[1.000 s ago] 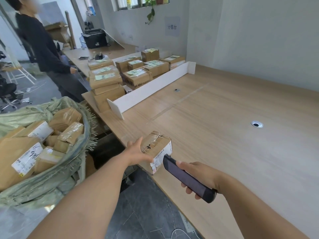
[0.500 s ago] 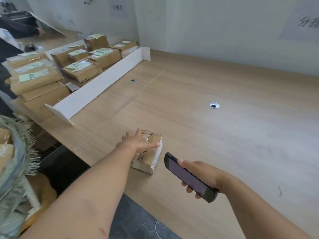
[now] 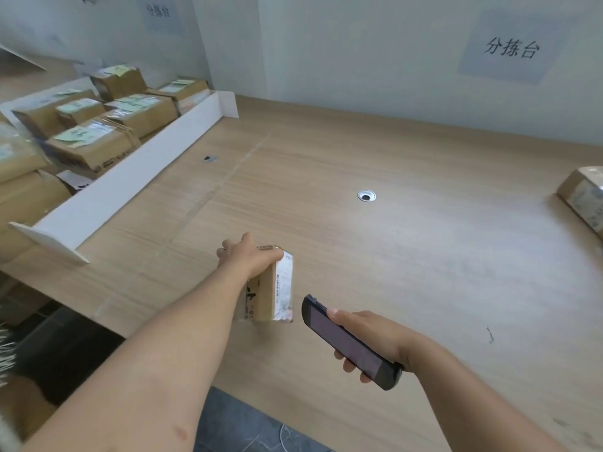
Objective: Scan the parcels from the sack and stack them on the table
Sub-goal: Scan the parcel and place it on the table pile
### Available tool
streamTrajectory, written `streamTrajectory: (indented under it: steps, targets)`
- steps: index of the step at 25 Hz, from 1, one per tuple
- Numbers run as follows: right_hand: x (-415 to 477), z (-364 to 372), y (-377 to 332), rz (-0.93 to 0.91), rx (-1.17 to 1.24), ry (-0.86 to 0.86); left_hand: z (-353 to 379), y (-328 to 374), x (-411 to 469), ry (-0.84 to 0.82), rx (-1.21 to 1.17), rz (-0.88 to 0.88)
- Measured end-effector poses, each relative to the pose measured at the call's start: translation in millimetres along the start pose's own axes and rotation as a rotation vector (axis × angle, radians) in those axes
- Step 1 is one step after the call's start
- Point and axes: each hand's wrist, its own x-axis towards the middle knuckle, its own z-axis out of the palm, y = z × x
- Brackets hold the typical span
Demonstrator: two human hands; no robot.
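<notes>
My left hand [image 3: 248,257] grips a small brown cardboard parcel [image 3: 270,288] from above, holding it near the front edge of the wooden table [image 3: 408,256]. Its white label faces right, toward the scanner. My right hand [image 3: 368,334] holds a dark handheld scanner [image 3: 346,342] just right of the parcel, its top end close to the label. The sack is out of view except for a frayed bit at the far left edge.
A white cardboard divider [image 3: 130,184] runs across the table's left part, with several labelled brown parcels [image 3: 98,138] stacked behind it. Another parcel [image 3: 584,194] lies at the right edge. Two cable holes [image 3: 366,196] sit in the tabletop. The wall stands behind.
The view has swung right, away from the sack and the person. My left hand has turned the parcel so its label faces the scanner. The scanner hand has kept its place.
</notes>
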Motion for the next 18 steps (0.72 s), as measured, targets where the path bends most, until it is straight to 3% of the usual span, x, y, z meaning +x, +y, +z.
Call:
streamTrajectory:
  steps: [3,7,9,14,18]
  targets:
    - [1,11,-14,-0.035,-0.024,-0.018,-16,-27,-14,0.009,-0.336,0.022]
    - [5,26,-28,-0.081,-0.064,-0.054,-29,-70,-32,0.208,-0.727,-0.001]
    - [5,35,-28,-0.076,-0.082,-0.064,-20,-92,-45,0.213,-0.701,-0.006]
    - [2,50,-30,-0.065,-0.096,-0.077,1,-130,-54,-0.036,-0.467,-0.137]
    - [0,59,-31,-0.058,-0.132,-0.083,-11,-149,-49,-0.089,-0.433,-0.161]
